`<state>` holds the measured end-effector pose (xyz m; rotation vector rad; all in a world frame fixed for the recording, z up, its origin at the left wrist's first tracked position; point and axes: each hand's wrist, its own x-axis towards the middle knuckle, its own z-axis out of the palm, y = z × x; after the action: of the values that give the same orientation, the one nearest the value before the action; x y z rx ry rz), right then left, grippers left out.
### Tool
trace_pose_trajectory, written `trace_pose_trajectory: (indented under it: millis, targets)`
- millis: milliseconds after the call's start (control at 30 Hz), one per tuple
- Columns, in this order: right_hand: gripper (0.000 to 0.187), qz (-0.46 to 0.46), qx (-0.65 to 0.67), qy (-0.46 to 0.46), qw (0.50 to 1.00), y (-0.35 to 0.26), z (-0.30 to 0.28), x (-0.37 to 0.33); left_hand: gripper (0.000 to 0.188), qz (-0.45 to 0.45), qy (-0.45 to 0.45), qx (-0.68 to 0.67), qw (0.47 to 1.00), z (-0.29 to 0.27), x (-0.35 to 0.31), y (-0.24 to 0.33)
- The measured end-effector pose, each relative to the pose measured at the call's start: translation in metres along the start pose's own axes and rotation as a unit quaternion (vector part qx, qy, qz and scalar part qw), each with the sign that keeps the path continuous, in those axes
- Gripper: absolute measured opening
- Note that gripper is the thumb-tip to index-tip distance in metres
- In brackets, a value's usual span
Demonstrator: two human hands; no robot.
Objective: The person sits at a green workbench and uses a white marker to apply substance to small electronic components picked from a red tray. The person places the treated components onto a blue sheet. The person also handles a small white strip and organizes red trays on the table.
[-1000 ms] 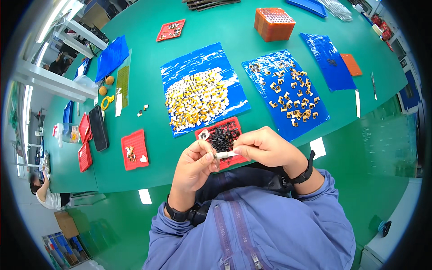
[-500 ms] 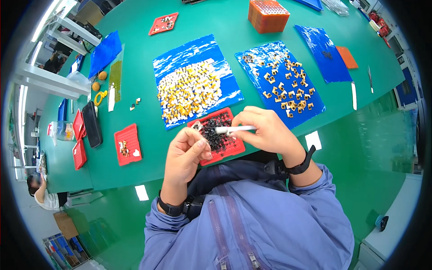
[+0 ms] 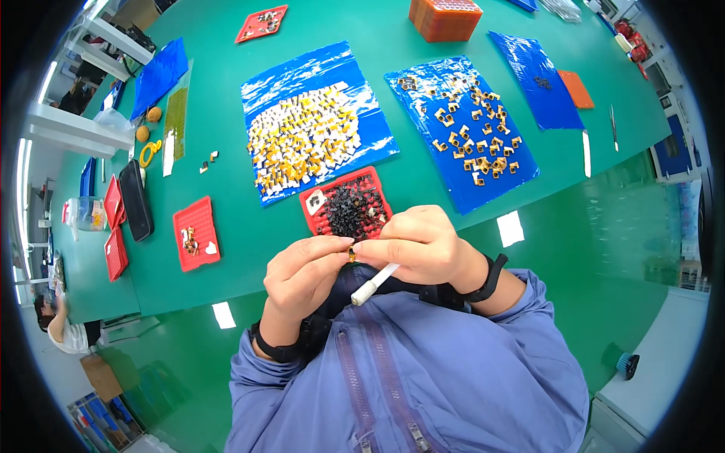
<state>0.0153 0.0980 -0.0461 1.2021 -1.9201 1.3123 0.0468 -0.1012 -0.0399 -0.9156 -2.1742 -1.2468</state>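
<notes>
My left hand (image 3: 306, 278) pinches a tiny gold-and-black part (image 3: 352, 255) between thumb and fingertips, close in front of my body. The fingertips of my right hand (image 3: 424, 245) meet it at the same part. Tucked in my right hand is a white pen-like stick (image 3: 375, 284), its blunt end pointing down and toward me. Just beyond both hands lies a red tray (image 3: 309, 217) heaped with small black parts (image 3: 349, 213). A white-rimmed piece (image 3: 315, 201) rests in the tray's far left corner.
Beyond the tray, a blue sheet (image 3: 294, 72) carries many white-and-gold pieces (image 3: 306, 136). Right of it, another blue sheet (image 3: 472, 200) holds loose gold-and-black pieces (image 3: 483, 162). A smaller red tray (image 3: 198, 257) sits left; an orange box stack (image 3: 444, 21) stands far back. Tweezers (image 3: 613, 128) lie far right.
Both hands have drawn back from over the tray toward my body and come together at the small part. The white stick has swung from pointing left to pointing down toward me.
</notes>
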Motion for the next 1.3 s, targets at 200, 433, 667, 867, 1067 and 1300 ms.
trace_pose_trajectory:
  millis: [200, 433, 667, 867, 1067, 1300]
  targets:
    - [0.023, -0.009, -0.009, -0.024, 1.000, -0.001, -0.002, -0.004, 0.016, -0.006, -0.024, 0.002, 1.000, 0.002, 0.005, 0.002]
    - [0.016, 0.084, -0.143, 0.002, 0.986, 0.009, -0.047, -0.018, 0.019, -0.060, -0.025, 0.054, 0.996, -0.004, 0.006, 0.003]
    - [0.010, 0.255, -0.372, 0.097, 0.887, 0.031, -0.109, -0.057, 0.011, -0.150, 0.093, 0.208, 0.962, -0.052, -0.007, -0.023]
    - [0.009, 0.266, -0.402, 0.037, 0.876, 0.045, -0.111, -0.048, 0.007, -0.235, 0.146, 0.274, 0.921, -0.099, -0.026, -0.036]
    - [0.014, 0.281, -0.400, -0.009, 0.872, 0.044, -0.112, -0.045, 0.009, -0.274, 0.152, 0.328, 0.891, -0.135, -0.047, -0.035]
    - [0.019, 0.318, -0.341, 0.018, 0.885, 0.034, -0.116, -0.043, 0.014, -0.352, 0.079, 0.377, 0.853, -0.177, -0.057, -0.048]
